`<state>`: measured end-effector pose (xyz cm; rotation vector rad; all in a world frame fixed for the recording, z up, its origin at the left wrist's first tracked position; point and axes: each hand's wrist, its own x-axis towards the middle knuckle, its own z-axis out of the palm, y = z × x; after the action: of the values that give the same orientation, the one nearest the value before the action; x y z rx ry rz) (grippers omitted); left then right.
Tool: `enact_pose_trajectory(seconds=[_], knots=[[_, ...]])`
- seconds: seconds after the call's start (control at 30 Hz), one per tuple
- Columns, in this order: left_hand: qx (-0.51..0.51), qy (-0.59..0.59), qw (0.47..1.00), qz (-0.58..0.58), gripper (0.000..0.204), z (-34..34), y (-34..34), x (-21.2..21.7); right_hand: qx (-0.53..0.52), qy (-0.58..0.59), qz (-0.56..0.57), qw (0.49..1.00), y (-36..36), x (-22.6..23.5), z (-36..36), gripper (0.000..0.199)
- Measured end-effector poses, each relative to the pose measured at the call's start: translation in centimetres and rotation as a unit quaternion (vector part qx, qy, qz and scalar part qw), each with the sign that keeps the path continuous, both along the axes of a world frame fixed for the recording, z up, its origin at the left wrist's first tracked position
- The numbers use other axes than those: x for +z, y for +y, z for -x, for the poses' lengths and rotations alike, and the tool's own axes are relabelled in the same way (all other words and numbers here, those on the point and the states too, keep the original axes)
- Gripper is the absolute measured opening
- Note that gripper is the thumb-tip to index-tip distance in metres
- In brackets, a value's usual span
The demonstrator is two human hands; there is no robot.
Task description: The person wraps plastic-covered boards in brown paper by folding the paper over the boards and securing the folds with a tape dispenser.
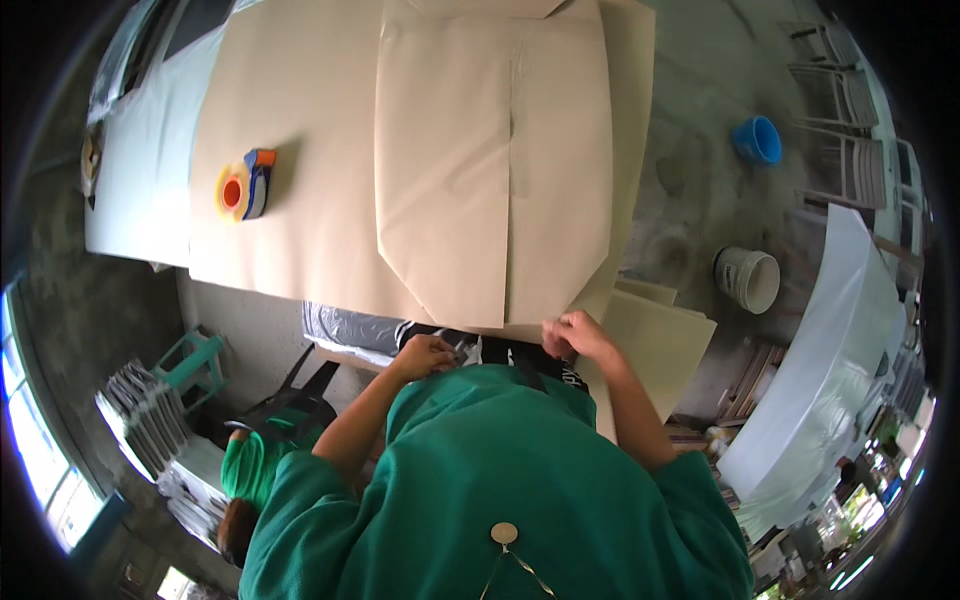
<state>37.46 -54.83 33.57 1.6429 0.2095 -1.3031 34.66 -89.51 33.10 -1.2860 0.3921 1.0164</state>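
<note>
A large flat bundle of brown paper (450,150) lies on the table in front of me. Its two long flaps meet along a middle seam, and the near corners are folded in at a slant. My left hand (428,356) is held at my waist, just below the near edge, with fingers curled together; what they hold, if anything, is hidden. Close to the bundle's near right corner is my right hand (574,334), also closed, its fingertips turned down out of sight. A tape dispenser (256,188) with a yellowish roll stands on the brown sheet (310,100) to the left.
Brown boards (655,340) stick out low on the right. A blue bucket (757,140) and a white bucket (748,280) stand on the floor, near a plastic-covered long piece (820,370). At lower left are a person in green (250,465) and stacked wrapped pieces (145,420).
</note>
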Motion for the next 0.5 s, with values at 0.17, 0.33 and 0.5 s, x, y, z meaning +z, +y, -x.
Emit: enact_pose_trajectory(seconds=[0.17,0.33,0.5], knots=[[-0.065,-0.491,0.842,-0.216,0.037,-15.8,-3.3,6.1,-0.034,-0.303,0.365,0.879,0.8,8.2,-14.2,0.038],[-0.273,-0.6,0.692,-0.295,0.082,-17.3,-2.9,-1.5,0.219,-0.489,0.477,0.697,5.4,0.7,-16.8,0.085],[-0.311,-0.624,0.677,-0.237,0.086,-17.2,-1.4,-2.5,0.303,-0.476,0.463,0.684,1.9,-0.1,-14.5,0.098]])
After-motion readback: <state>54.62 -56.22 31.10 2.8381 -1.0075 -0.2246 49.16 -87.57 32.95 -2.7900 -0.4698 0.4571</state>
